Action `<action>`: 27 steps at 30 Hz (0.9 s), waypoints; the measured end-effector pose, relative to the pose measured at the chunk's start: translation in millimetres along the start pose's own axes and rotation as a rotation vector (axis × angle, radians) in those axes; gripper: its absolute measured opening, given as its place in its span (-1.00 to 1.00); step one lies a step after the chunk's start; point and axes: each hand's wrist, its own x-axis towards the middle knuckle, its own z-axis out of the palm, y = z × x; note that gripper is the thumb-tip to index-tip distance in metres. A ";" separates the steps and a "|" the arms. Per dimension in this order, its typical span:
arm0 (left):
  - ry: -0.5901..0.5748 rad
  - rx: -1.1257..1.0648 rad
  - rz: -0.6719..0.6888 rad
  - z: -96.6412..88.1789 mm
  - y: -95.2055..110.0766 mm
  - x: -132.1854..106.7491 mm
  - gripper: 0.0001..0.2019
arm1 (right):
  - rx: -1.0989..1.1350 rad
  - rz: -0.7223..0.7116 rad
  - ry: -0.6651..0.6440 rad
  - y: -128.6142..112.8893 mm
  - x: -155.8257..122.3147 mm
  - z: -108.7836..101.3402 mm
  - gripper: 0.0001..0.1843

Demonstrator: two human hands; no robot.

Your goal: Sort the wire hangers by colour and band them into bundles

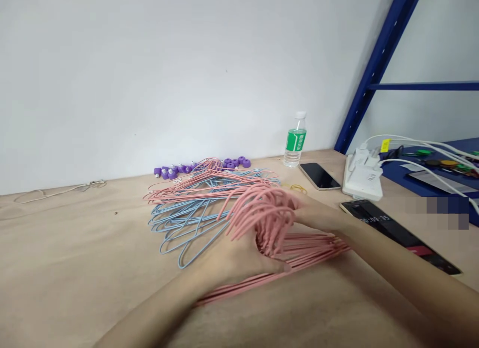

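A bundle of pink wire hangers stands close in front of me, its hooks gathered together and curving to the left. My left hand grips the bundle below the hooks, thumb across the near side. On the far right side of the hooks, my right hand holds the same bundle; most of its fingers are hidden behind the hooks. Behind, several more pink hangers lie on top of a spread of blue wire hangers.
Purple round pieces are scattered by the wall. A water bottle, a dark phone, a power strip with white cables and a phone with a timer are to the right. A thin cord lies at left.
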 end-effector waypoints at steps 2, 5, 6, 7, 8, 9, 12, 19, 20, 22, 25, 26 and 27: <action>-0.005 -0.020 -0.026 0.0 -2.4 2.5 -0.57 | 0.037 0.018 -0.005 3.3 0.6 0.1 -0.74; -0.047 -0.048 -0.007 -1.6 -2.8 4.3 -0.62 | 0.160 0.024 0.034 6.4 0.9 -2.9 -0.70; -0.047 -0.049 0.005 -2.0 -1.5 4.0 -0.66 | 0.217 0.022 0.043 6.8 0.8 -4.4 -0.65; -0.039 -0.046 0.012 -2.4 0.5 3.4 -0.69 | 0.274 0.015 0.047 6.9 0.7 -6.0 -0.59; -0.027 -0.039 0.015 -2.7 3.0 2.7 -0.72 | 0.324 0.001 0.048 6.8 0.6 -7.4 -0.53; -0.014 -0.030 0.019 -3.0 5.6 2.0 -0.75 | 0.356 -0.017 0.050 6.5 0.4 -8.6 -0.44; -0.001 -0.018 0.083 -3.9 11.7 1.7 -0.80 | 0.312 -0.086 0.093 4.7 -0.7 -10.9 -0.14; 0.013 0.156 0.127 -0.5 9.9 -1.6 -0.85 | 0.047 -0.190 0.077 -8.3 -7.2 -0.1 0.20; 0.023 0.190 0.110 0.2 9.8 -2.9 -0.83 | 0.025 -0.183 0.078 -10.4 -8.3 2.4 0.21; 0.049 0.224 0.108 1.0 9.9 -4.9 -0.80 | 0.015 -0.167 0.092 -13.5 -10.0 6.3 0.25; 0.046 0.224 0.117 2.3 9.1 -4.4 -0.82 | 0.048 -0.195 0.103 -15.4 -11.0 11.0 0.32; 0.029 0.228 0.103 3.4 8.5 -3.5 -0.83 | 0.062 -0.220 0.104 -15.6 -10.8 13.2 0.34; 0.018 0.234 0.091 5.2 7.8 -2.7 -0.83 | 0.079 -0.248 0.114 -15.9 -10.4 16.1 0.34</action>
